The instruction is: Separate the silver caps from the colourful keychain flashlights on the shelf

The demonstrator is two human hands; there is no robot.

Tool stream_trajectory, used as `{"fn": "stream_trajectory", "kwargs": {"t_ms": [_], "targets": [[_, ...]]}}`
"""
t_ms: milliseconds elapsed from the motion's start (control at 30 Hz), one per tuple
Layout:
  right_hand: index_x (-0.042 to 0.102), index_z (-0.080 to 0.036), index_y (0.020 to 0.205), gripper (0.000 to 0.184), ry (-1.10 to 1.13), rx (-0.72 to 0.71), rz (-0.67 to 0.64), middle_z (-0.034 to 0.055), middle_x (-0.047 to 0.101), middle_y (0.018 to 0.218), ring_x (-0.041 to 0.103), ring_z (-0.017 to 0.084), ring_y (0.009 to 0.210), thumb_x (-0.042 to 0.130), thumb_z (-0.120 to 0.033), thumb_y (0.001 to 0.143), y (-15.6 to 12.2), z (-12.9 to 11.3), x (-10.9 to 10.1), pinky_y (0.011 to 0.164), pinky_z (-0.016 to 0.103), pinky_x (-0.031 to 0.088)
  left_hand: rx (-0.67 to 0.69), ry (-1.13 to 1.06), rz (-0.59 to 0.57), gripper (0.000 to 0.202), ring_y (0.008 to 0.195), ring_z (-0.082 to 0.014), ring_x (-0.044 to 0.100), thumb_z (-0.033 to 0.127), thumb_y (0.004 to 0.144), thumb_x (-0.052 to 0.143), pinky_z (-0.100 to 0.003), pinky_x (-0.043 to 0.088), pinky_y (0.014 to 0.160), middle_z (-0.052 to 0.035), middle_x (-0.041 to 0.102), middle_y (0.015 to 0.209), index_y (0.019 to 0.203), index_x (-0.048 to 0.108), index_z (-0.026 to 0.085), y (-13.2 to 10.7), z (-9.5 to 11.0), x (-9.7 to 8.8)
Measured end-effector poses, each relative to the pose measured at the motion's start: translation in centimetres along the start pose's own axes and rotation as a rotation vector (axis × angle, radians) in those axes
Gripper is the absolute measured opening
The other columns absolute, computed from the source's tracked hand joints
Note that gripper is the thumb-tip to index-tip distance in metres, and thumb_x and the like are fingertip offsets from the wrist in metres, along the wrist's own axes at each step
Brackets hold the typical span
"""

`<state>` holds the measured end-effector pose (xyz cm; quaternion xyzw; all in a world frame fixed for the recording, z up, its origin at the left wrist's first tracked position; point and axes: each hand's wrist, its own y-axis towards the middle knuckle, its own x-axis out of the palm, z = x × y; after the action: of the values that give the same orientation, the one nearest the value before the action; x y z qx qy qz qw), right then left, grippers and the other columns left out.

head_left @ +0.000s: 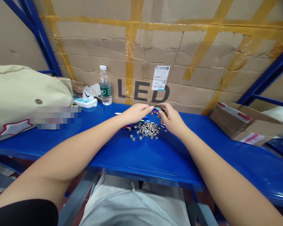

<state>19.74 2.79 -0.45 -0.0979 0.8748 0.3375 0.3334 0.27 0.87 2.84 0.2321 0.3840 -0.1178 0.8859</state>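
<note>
My left hand (138, 113) reaches over the back of the pile, its thumb and fingers closed together at the tips. Facing it, my right hand (168, 117) is closed with its fingers curled around a thin black cord (159, 108), which loops between the two hands. What my left fingertips pinch is too small to make out. Just below the hands lies a heap of small round silver button cells (149, 129). Slim metal tubes in red, blue and silver, such as the red one (126, 127), lie around it, partly hidden by my hands.
All this rests on a blue metal table (136, 157). A water bottle (105, 86) and a white power strip (86, 102) stand at the back left, near a pale bag (25, 97). A small cardboard box (245, 122) sits right; a large taped carton (191, 56) walls the back.
</note>
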Motion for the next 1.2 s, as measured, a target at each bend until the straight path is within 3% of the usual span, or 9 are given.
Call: {"fn": "stream_trajectory", "kwargs": {"t_ms": [167,333,433,567,733,900,1067,1200], "targets": [[0.032,-0.022,0.141,0.045,0.061,-0.043,-0.039,0.0039,0.061,0.087,0.058,0.014,0.058,0.03,-0.025,0.096,-0.3,-0.7,0.0,0.065,0.034,0.049,-0.034,-0.046,-0.036,0.043,0.057,-0.0122,0.045,0.044,0.095,0.036,-0.026,0.036,0.059,0.0005,0.054,0.062,0.091,0.068,0.016,-0.1,0.1,0.0],[0.051,-0.02,0.123,0.034,0.076,0.022,-0.013,0.0031,0.061,0.084,0.057,0.014,0.058,0.04,-0.029,0.092,-0.2,-0.9,0.2,0.063,0.032,0.048,-0.031,-0.077,-0.038,0.043,0.058,-0.0125,0.046,0.045,0.095,0.036,-0.025,0.036,0.059,0.0,0.056,0.063,0.091,0.068,0.016,-0.2,0.1,0.0],[0.051,-0.019,0.123,0.038,0.073,0.039,-0.014,0.0038,0.061,0.086,0.058,0.015,0.061,0.05,-0.032,0.087,-0.1,-0.7,0.4,0.06,0.03,0.047,-0.019,-0.067,-0.039,0.042,0.061,-0.0127,0.048,0.043,0.095,0.036,-0.026,0.037,0.06,-0.001,0.059,0.068,0.089,0.066,0.015,-0.2,0.1,0.1],[0.049,-0.019,0.121,0.034,0.107,0.09,-0.082,0.0023,0.061,0.081,0.056,0.013,0.055,0.047,-0.03,0.088,-0.1,-0.6,0.6,0.054,0.029,0.044,0.014,-0.051,-0.038,0.04,0.073,-0.0145,0.056,0.042,0.095,0.037,-0.027,0.041,0.069,-0.0033,0.066,0.082,0.089,0.066,0.015,0.0,-0.2,0.2],[0.044,-0.021,0.092,0.013,0.22,0.135,-0.253,-0.0053,0.052,0.058,0.046,0.01,0.044,0.038,-0.032,0.093,-0.3,-0.9,0.6,0.046,0.024,0.037,0.087,-0.055,-0.051,0.037,0.092,-0.0167,0.06,0.039,0.095,0.037,-0.03,0.043,0.088,-0.0043,0.07,0.098,0.091,0.067,0.016,0.3,-0.7,0.3],[0.039,-0.023,0.09,0.016,0.484,0.163,-0.325,-0.0092,0.04,0.048,0.032,0.01,0.038,0.034,-0.037,0.093,-0.4,-1.5,0.4,0.041,0.022,0.026,0.123,-0.024,-0.04,0.038,0.086,-0.0163,0.059,0.041,0.095,0.038,-0.03,0.044,0.084,-0.0038,0.069,0.092,0.09,0.066,0.016,0.2,-0.4,0.0],[0.038,-0.023,0.084,0.014,0.804,0.3,-0.524,-0.0112,0.027,0.041,0.014,0.009,0.034,0.03,-0.033,0.089,-0.5,-2.0,0.1,0.039,0.022,0.018,0.16,-0.023,-0.096,0.038,0.074,-0.0138,0.055,0.04,0.096,0.038,-0.027,0.042,0.073,-0.0024,0.064,0.08,0.084,0.063,0.015,-0.3,0.4,-0.5],[0.039,-0.023,0.081,0.013,0.917,0.288,-0.517,-0.0111,0.025,0.041,0.013,0.009,0.034,0.033,-0.033,0.086,-0.5,-2.0,0.1,0.039,0.022,0.018,0.2,-0.06,-0.124,0.04,0.071,-0.0127,0.051,0.041,0.096,0.035,-0.025,0.039,0.07,-0.0013,0.06,0.077,0.082,0.061,0.015,-0.4,0.5,-0.5]]}}
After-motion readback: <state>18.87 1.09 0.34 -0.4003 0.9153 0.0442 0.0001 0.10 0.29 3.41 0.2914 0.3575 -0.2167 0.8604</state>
